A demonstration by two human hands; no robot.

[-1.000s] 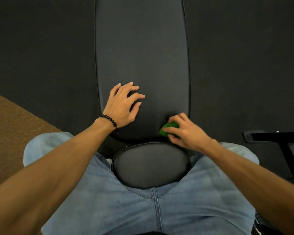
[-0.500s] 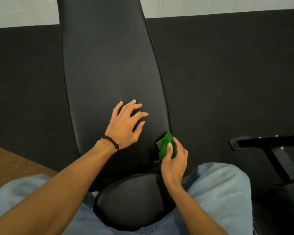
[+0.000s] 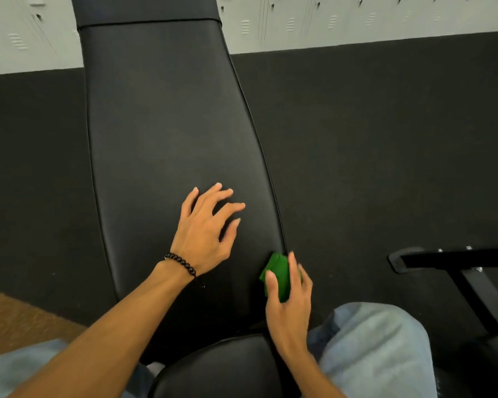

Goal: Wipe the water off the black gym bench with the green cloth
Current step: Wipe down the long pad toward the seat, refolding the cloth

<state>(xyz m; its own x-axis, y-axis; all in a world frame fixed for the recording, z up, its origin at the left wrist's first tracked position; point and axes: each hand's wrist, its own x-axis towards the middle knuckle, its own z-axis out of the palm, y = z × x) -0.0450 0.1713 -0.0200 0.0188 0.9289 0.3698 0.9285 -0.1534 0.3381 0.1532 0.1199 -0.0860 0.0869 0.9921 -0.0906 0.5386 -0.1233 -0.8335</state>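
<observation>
Dark floor (image 3: 385, 139), lockers (image 3: 357, 18) behind | my left hand (image 3: 204, 237) spread wide, resting on desk (image 3: 161, 133) | my right hand (image 3: 289, 303) pinches cloth (image 3: 279, 271) at desk's right edge, near seat (image 3: 219, 369)

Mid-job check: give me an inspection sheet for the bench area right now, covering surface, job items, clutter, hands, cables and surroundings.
Surface: black gym bench, long back pad with a separate seat pad nearer the person; no water drops can be made out on it.
Job's things: green cloth, bunched, at the right edge of the back pad near its lower end.
Clutter: nothing seen on the pad.
Hands: left hand with fingers spread over the pad, a bead bracelet on its wrist; right hand grips the cloth.
Cables: nothing seen.
Surroundings: dark floor, pale lockers behind, a black metal frame at right, a brown floor strip at left.
</observation>
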